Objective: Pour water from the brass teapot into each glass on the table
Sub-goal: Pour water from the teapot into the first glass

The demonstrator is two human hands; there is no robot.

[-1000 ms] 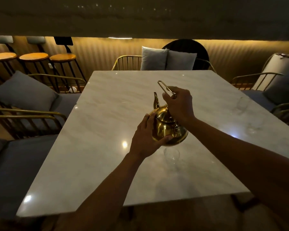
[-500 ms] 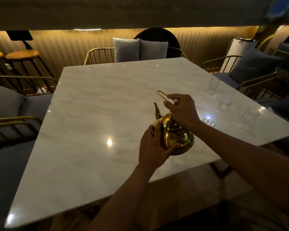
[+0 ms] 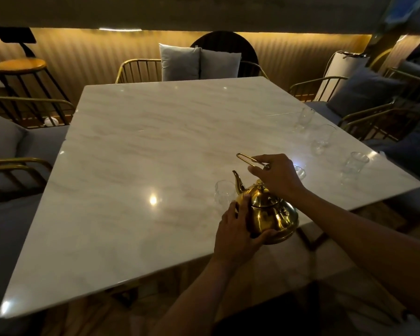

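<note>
The brass teapot [image 3: 268, 215] hangs over the near right part of the white marble table [image 3: 155, 154]. My right hand [image 3: 275, 175] grips its wire handle from above. My left hand [image 3: 235, 232] cups the pot's left side and base. The spout points away, up and to the left. A clear glass [image 3: 222, 195] stands just left of the spout. Another glass [image 3: 300, 171] peeks out behind my right hand. Three more glasses stand along the right edge: one [image 3: 354, 164] nearest, one [image 3: 321, 139] in the middle, one [image 3: 303, 118] farthest.
Gold-framed chairs with grey cushions ring the table: one at the far side [image 3: 199, 61], one on the right [image 3: 359, 93], one on the left [image 3: 3, 144]. Bar stools [image 3: 20, 66] stand at the back left. The table's near edge runs just under the teapot.
My view has swung right and the glasses along the right edge have come into sight. The teapot sits lower and more level in both hands, with a glass now beside its spout.
</note>
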